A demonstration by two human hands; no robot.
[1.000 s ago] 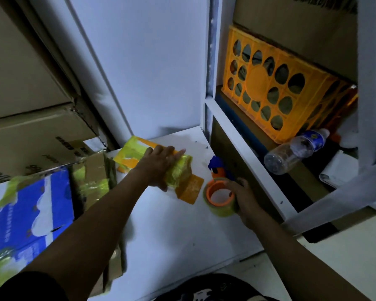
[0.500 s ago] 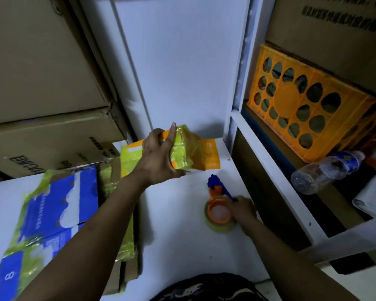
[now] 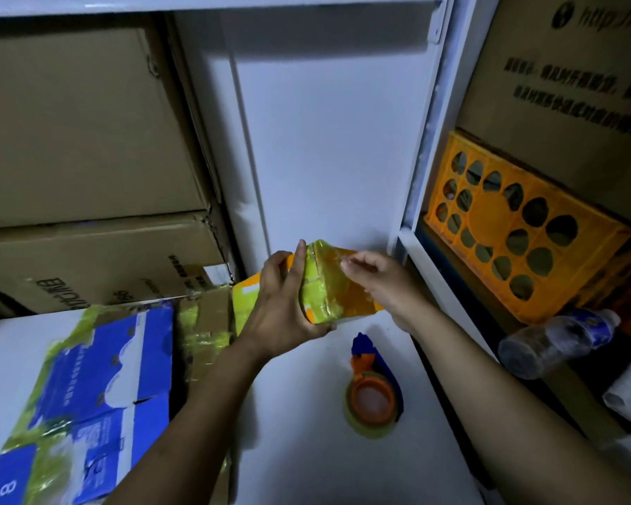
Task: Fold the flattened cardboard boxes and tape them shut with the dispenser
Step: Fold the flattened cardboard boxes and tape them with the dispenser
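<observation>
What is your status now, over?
Left hand grips the taped orange box, held up. Right hand at its flap, grip unclear. Tape dispenser lies free on the white table.

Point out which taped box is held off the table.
The small orange box, held up by the left hand; the blue-printed box lies flat on the table.

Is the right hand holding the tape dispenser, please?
No, the tape dispenser lies untouched on the white surface; the right hand is up at the box the left hand grips.

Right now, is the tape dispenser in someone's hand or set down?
Set down. The tape dispenser lies on the white table, no hand on it; the left hand grips a small taped box.
</observation>
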